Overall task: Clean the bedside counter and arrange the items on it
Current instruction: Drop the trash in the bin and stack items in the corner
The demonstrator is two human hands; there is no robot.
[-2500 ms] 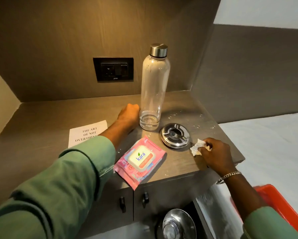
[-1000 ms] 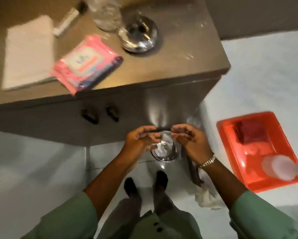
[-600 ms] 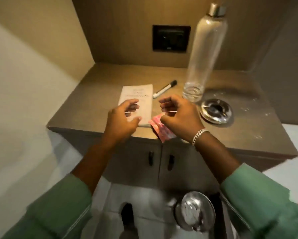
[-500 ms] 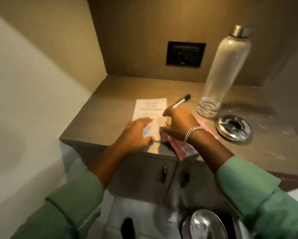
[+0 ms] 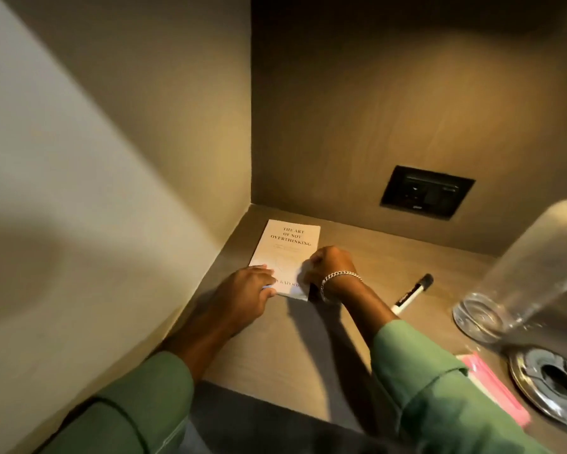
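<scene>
We have a single view, from a camera worn on the person's head. It looks forward and steeply down, turned toward the rear left corner of the worktop (image 5: pixel 308 348), where side wall (image 5: pixel 79 191) meets back wall (image 5: pixel 374 109). It sits close above the surface. A bottle (image 5: pixel 537 273) is cut off at the right edge of frame, and both sleeves enter from the bottom edge.

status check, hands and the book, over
Left hand flat on the book, right hand at its right edge. Book lies flat in the counter's back left corner. Marker and bottle off to the right, nothing blocking.
</scene>
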